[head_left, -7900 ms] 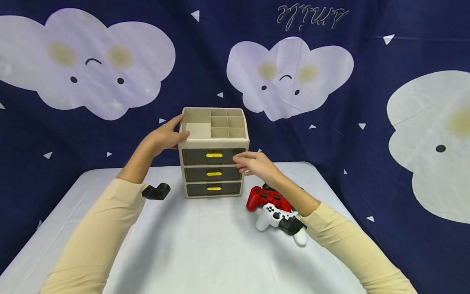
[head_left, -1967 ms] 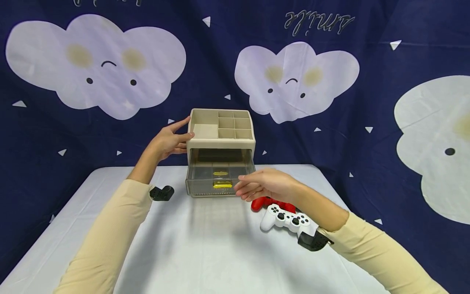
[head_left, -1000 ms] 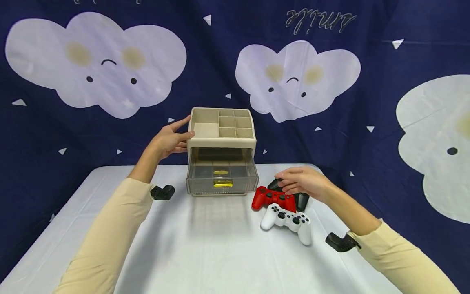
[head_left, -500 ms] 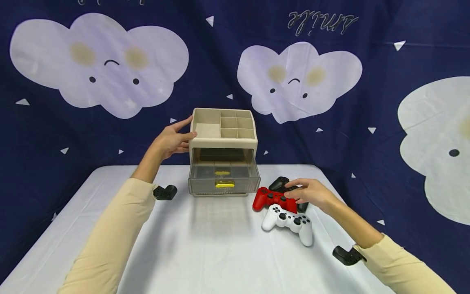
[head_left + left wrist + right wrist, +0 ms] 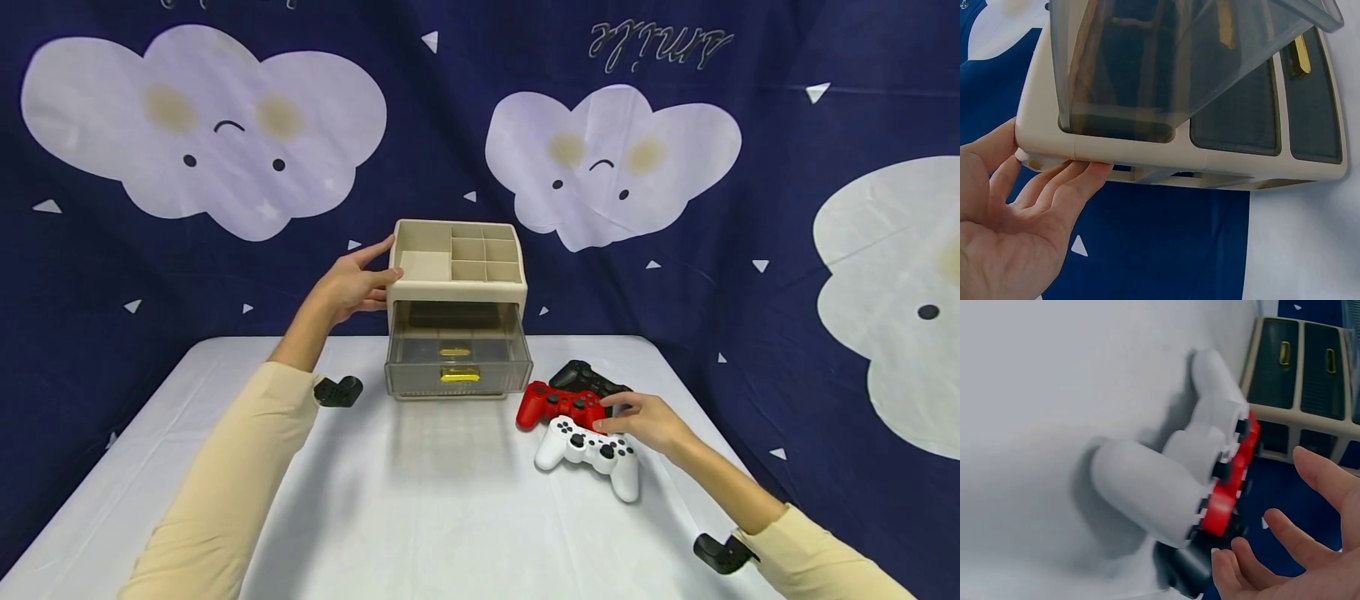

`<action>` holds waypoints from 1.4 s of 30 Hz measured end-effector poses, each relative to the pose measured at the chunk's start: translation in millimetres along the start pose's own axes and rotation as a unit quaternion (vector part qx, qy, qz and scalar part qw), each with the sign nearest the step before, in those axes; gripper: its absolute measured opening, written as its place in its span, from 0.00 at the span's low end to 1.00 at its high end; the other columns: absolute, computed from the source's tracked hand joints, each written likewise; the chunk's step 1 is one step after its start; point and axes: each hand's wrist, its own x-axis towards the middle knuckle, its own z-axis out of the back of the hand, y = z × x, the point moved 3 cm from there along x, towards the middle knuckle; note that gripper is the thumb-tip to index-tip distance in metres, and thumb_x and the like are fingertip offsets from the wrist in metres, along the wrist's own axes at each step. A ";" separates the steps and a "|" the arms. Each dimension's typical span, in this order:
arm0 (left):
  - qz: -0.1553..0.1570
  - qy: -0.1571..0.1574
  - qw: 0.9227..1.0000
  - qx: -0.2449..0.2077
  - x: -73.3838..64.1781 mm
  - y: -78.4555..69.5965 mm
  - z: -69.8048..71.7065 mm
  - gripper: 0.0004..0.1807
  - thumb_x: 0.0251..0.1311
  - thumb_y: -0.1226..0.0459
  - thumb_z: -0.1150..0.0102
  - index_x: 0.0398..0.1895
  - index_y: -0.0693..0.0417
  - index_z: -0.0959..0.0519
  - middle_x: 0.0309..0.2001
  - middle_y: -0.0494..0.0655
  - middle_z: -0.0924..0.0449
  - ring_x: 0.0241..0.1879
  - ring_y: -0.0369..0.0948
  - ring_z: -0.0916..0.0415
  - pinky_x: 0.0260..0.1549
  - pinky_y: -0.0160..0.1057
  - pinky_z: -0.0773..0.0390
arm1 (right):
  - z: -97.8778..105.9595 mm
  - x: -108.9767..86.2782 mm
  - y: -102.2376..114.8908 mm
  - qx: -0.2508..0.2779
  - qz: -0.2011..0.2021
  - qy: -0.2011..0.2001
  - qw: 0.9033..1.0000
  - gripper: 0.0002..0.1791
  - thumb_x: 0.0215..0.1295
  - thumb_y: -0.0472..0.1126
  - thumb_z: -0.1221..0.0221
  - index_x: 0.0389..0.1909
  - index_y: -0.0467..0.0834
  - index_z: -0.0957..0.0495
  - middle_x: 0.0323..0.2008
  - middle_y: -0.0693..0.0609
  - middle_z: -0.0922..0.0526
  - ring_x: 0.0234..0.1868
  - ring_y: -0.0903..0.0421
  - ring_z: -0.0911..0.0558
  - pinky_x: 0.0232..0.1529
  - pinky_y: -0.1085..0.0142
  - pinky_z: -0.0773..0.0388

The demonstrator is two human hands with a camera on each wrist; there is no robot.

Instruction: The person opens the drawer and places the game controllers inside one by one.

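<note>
My left hand [image 5: 348, 287] holds the upper left side of a beige drawer organizer [image 5: 457, 290], thumb over its rim and other fingers along the side wall. The organizer's clear top drawer [image 5: 420, 379] is pulled out. My right hand [image 5: 648, 419] hovers just above the right end of a pile of game controllers, fingers spread and slightly bent, holding nothing. A white controller [image 5: 588, 450] lies at the front, a red controller [image 5: 551, 406] behind it, a black controller [image 5: 577, 375] at the back. In the right wrist view, the fingertips stand apart from the white controller [image 5: 1147, 487].
The organizer's top has a large compartment [image 5: 423, 262] and several small ones. Two lower drawers stay in place behind the pulled-out one. A white cloth [image 5: 450, 517] covers the table. A dark blue cloud-patterned curtain [image 5: 435, 125] hangs behind.
The top drawer, in place in the oldest frame, came out. My right hand left its front, moved right to the controllers, then came lower and nearer. My left hand stays on the organizer.
</note>
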 end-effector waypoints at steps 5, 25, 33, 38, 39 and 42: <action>-0.002 0.002 1.000 0.001 -0.5 -0.9 0.0 0.41 0.74 0.59 0.43 0.81 0.26 0.52 0.74 0.62 0.38 0.62 0.58 0.23 0.60 0.52 0.21 | -6.3 -4.0 -10.3 -0.009 -0.007 0.001 1.000 0.36 0.53 0.52 0.25 0.62 0.40 0.21 0.55 0.35 0.20 0.52 0.45 0.20 0.50 0.50 0.23; 0.004 0.003 1.000 0.003 -1.9 -2.5 0.1 0.41 0.74 0.58 0.43 0.81 0.24 0.53 0.73 0.61 0.36 0.60 0.57 0.21 0.59 0.51 0.19 | -22.0 -11.3 -25.3 0.015 -0.036 0.010 0.999 0.40 0.49 0.49 0.22 0.64 0.40 0.23 0.65 0.33 0.27 0.56 0.43 0.23 0.57 0.46 0.27; 0.007 0.004 1.000 0.001 -1.1 -2.6 0.4 0.40 0.74 0.58 0.43 0.81 0.24 0.52 0.75 0.60 0.38 0.60 0.57 0.21 0.60 0.52 0.20 | -26.6 -12.2 -28.0 0.016 -0.030 0.003 0.999 0.39 0.49 0.48 0.22 0.62 0.38 0.22 0.67 0.30 0.28 0.64 0.38 0.28 0.65 0.39 0.32; 0.009 0.003 1.000 0.005 -1.4 -2.6 0.7 0.41 0.74 0.58 0.43 0.81 0.23 0.53 0.74 0.59 0.37 0.59 0.56 0.21 0.60 0.51 0.20 | -29.8 -13.4 -29.3 0.021 -0.036 -0.007 0.999 0.38 0.48 0.48 0.22 0.60 0.39 0.20 0.65 0.31 0.26 0.63 0.39 0.27 0.63 0.42 0.30; 0.009 0.004 1.000 0.005 -1.4 -2.7 0.6 0.41 0.74 0.58 0.43 0.81 0.24 0.53 0.74 0.60 0.37 0.59 0.56 0.21 0.60 0.51 0.20 | -30.4 -13.6 -30.0 0.023 -0.038 -0.011 0.999 0.37 0.48 0.48 0.22 0.60 0.39 0.20 0.64 0.32 0.25 0.62 0.40 0.26 0.62 0.43 0.29; 0.006 0.004 1.000 0.007 -1.3 -2.9 0.4 0.41 0.74 0.58 0.43 0.81 0.25 0.53 0.74 0.60 0.36 0.59 0.56 0.21 0.59 0.51 0.19 | -31.8 -14.3 -31.3 0.024 -0.043 -0.016 0.999 0.36 0.48 0.47 0.22 0.59 0.39 0.20 0.59 0.34 0.21 0.55 0.42 0.23 0.54 0.51 0.26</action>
